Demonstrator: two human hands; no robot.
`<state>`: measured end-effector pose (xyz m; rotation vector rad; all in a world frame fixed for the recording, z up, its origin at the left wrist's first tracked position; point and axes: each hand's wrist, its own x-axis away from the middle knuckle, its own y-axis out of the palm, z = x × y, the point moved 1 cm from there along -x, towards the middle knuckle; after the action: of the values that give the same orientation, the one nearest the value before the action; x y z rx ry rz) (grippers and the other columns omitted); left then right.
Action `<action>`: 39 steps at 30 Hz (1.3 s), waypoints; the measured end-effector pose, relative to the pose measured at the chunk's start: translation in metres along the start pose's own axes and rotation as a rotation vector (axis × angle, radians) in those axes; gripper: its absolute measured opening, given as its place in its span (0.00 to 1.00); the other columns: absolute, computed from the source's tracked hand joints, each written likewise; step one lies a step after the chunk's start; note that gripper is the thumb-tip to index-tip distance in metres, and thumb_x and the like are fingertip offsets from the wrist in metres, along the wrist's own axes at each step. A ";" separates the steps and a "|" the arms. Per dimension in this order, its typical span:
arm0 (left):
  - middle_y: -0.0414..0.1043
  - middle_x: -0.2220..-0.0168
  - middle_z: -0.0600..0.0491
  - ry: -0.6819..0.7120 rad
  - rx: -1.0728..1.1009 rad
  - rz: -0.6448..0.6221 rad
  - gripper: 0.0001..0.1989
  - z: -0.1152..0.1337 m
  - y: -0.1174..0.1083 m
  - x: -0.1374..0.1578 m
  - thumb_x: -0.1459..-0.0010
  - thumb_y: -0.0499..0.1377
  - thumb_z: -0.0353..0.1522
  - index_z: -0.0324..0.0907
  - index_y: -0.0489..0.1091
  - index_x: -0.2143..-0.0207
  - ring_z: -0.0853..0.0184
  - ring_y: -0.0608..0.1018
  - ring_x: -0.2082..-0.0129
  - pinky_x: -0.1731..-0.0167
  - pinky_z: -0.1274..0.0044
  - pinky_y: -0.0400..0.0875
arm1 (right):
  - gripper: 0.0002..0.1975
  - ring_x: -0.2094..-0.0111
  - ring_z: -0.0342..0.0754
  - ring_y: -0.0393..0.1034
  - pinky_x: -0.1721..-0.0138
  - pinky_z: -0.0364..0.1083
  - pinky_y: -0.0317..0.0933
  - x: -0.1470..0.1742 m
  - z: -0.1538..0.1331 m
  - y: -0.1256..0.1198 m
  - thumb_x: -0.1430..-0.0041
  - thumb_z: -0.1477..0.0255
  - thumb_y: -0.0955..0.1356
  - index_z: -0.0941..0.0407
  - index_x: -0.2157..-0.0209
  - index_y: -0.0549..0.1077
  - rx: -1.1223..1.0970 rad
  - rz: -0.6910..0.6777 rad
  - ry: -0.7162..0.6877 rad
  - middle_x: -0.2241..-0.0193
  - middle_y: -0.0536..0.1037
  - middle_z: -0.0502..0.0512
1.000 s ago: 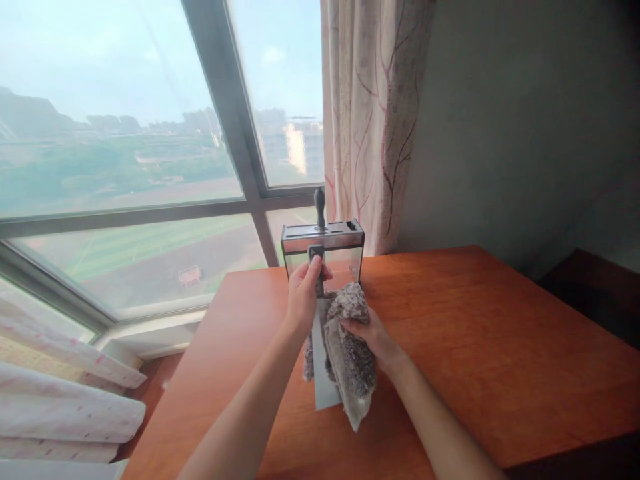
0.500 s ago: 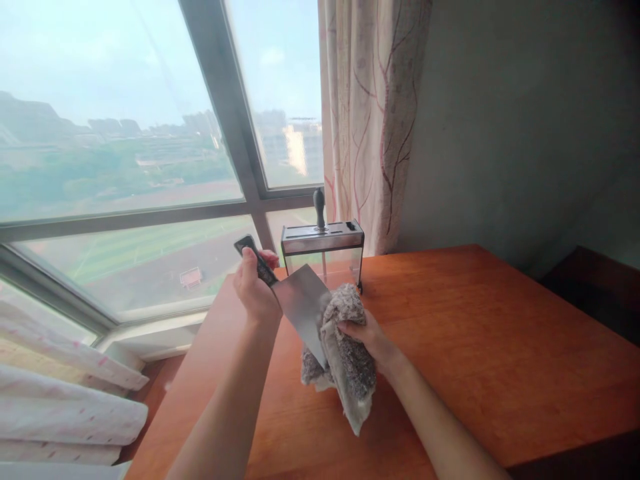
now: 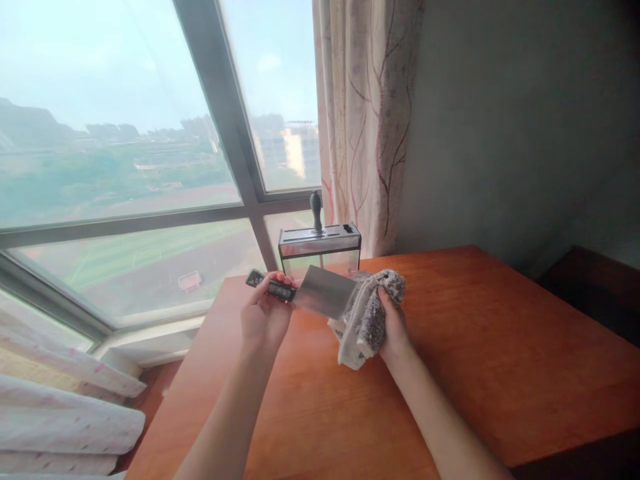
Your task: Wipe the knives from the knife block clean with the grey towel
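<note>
My left hand (image 3: 267, 307) is closed round the black handle of a cleaver (image 3: 327, 292), whose broad grey blade points right. In my right hand (image 3: 395, 323) is a bunched grey and white fluffy cloth (image 3: 370, 320), gripped with the thumb on top. The cloth meets the blade's far end and hides its tip. Both things are held above the brown table. Just behind the blade stands a knife block (image 3: 320, 239) with a metal top and see-through sides. A tool with a dark handle (image 3: 316, 210) sticks up from it.
The wooden table (image 3: 480, 347) stretches to the right and towards me. A large window (image 3: 125, 153) is on the left, with a patterned curtain (image 3: 373, 127) beside it. More curtain fabric (image 3: 65, 413) hangs at lower left. A grey wall (image 3: 510, 127) rises at the back right.
The cleaver has turned from slanting steeply down to lying more level, its handle lower. My right hand and the cloth have moved right and slightly up, towards the blade's end.
</note>
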<state>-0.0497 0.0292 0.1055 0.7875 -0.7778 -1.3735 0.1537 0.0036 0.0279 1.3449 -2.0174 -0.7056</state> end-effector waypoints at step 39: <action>0.79 0.63 0.44 -0.361 -0.331 0.001 0.13 -0.022 -0.026 0.025 0.40 0.56 0.34 0.37 0.73 0.56 0.63 0.81 0.65 0.64 0.76 0.77 | 0.22 0.53 0.50 0.72 0.53 0.50 0.67 -0.008 -0.017 -0.005 0.49 0.62 0.72 0.52 0.52 0.71 0.040 0.083 -0.238 0.54 0.78 0.50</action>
<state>-0.0432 0.0041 0.0723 0.2827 -0.7976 -1.6147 0.1715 0.0075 0.0337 1.2403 -2.2709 -0.8242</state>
